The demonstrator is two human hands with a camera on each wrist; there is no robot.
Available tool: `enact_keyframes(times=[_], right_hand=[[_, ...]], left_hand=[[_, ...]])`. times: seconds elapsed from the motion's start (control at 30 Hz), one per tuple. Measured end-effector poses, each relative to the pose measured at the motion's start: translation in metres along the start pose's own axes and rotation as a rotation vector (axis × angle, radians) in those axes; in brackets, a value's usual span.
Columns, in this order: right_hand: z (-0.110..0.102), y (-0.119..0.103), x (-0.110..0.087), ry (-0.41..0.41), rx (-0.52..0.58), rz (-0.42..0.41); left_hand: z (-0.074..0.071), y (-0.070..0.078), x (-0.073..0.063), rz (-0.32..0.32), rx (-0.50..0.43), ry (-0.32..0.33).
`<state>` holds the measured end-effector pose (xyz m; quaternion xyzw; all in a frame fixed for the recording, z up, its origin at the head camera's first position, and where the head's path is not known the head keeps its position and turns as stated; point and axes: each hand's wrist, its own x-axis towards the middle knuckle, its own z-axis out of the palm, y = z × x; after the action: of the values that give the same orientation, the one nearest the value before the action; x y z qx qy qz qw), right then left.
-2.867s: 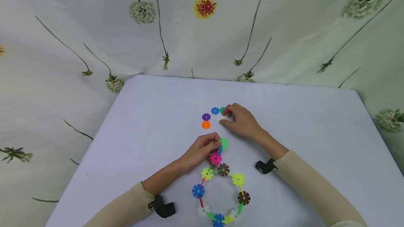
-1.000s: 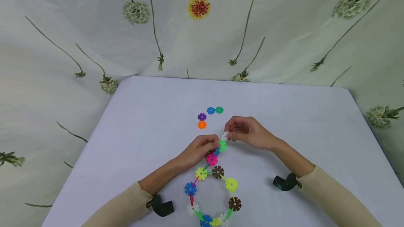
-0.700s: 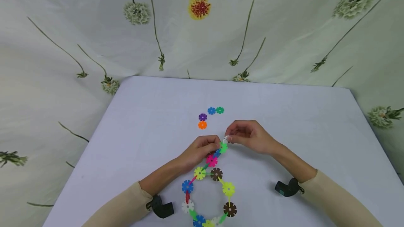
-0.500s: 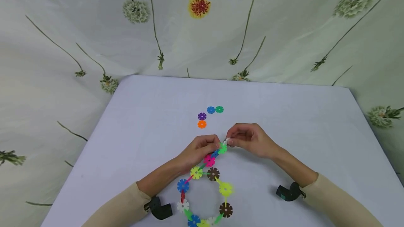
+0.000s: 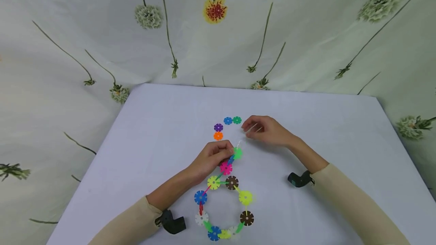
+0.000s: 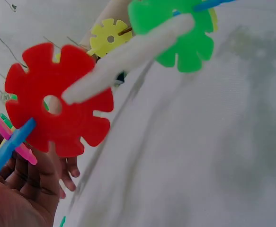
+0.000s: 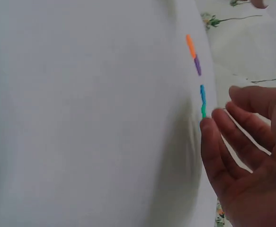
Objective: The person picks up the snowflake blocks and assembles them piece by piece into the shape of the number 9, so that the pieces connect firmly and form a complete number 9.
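Note:
My left hand (image 5: 212, 158) pinches the upper end of a chain of notched plastic snowflake discs. A pink disc (image 5: 226, 168), a blue disc (image 5: 231, 160) and a green disc (image 5: 237, 153) show at its fingers, with a white disc (image 5: 239, 144) standing edge-on at the tip. Below, the chain joins a ring of linked discs with a yellow disc (image 5: 213, 182) at its top left. In the left wrist view a red disc (image 6: 29, 90) fills the foreground. My right hand (image 5: 267, 129) hovers beyond the chain's tip, fingers loosely bent and holding nothing, beside a loose green disc (image 5: 237, 120).
Toward the back of the white table (image 5: 306, 124) lie a blue disc (image 5: 228, 120) touching the loose green one, and a purple disc (image 5: 218, 127) above an orange disc (image 5: 218, 135). A flower-print cloth (image 5: 299, 29) hangs behind the table.
The right hand brought a white disc from the back to the chain's green end, then let go and moved back toward the loose discs. The white disc stays on the chain's tip.

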<state>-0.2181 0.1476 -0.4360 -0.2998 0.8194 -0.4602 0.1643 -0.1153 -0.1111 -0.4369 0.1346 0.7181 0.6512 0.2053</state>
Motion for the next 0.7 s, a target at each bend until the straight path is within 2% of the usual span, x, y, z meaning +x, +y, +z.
enact_keyframes(times=[0.07,0.17,0.4,0.57,0.7], right_hand=[[0.001,0.008,0.013,0.077,-0.085,0.067],[0.004,0.014,0.031,0.142,-0.171,0.135],[0.014,0.011,0.057,0.145,-0.356,0.132],[0.014,0.006,0.061,0.131,-0.359,0.145],[0.013,0.007,0.059,0.131,-0.282,0.126]], left_hand=[[-0.002,-0.001,0.000,0.001,-0.001,0.008],[-0.004,-0.001,0.000,0.007,0.001,0.008],[-0.005,-0.001,0.002,0.002,0.003,0.008],[-0.009,-0.001,0.002,-0.004,-0.002,0.023],[-0.010,-0.002,0.002,-0.016,-0.006,0.022]])
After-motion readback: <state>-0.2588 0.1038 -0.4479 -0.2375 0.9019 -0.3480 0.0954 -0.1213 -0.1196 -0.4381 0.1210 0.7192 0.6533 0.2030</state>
